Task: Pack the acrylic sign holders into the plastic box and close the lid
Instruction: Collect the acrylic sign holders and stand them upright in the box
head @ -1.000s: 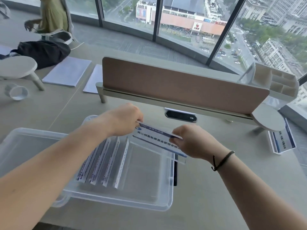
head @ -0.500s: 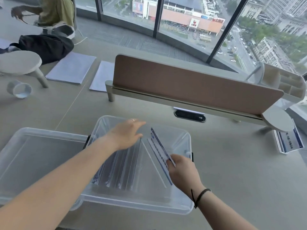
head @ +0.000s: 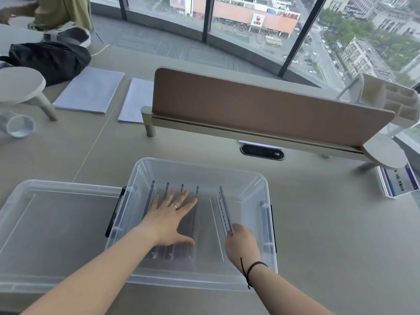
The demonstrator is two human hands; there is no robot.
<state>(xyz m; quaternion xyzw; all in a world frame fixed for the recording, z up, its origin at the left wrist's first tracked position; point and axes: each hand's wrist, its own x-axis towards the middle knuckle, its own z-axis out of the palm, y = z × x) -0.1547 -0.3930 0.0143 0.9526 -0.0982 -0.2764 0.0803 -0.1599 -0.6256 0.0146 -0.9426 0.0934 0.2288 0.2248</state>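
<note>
A clear plastic box (head: 250, 178) stands on the table in front of me. Several acrylic sign holders (head: 167, 189) stand on edge in a row in its left half. My left hand (head: 169, 217) lies flat on their top edges, fingers spread. My right hand (head: 241, 243) pinches the near end of one more acrylic sign holder (head: 223, 210), which stands upright in the box's right half, apart from the row. The clear lid (head: 56, 223) lies flat on the table to the left, touching the box. Another sign holder (head: 397, 183) stands on the table at the far right.
A brown desk divider (head: 261, 105) crosses the table behind the box, with a black cable port (head: 261, 152) below it. Paper stacks (head: 91, 89), a tape roll (head: 19, 126), a round stand (head: 20, 85) and a black bag (head: 47, 57) sit at the back left. A person stands there too.
The held sign holder went from above the box down into it and now stands upright. My left hand let go of it and spread flat on the row of holders.
</note>
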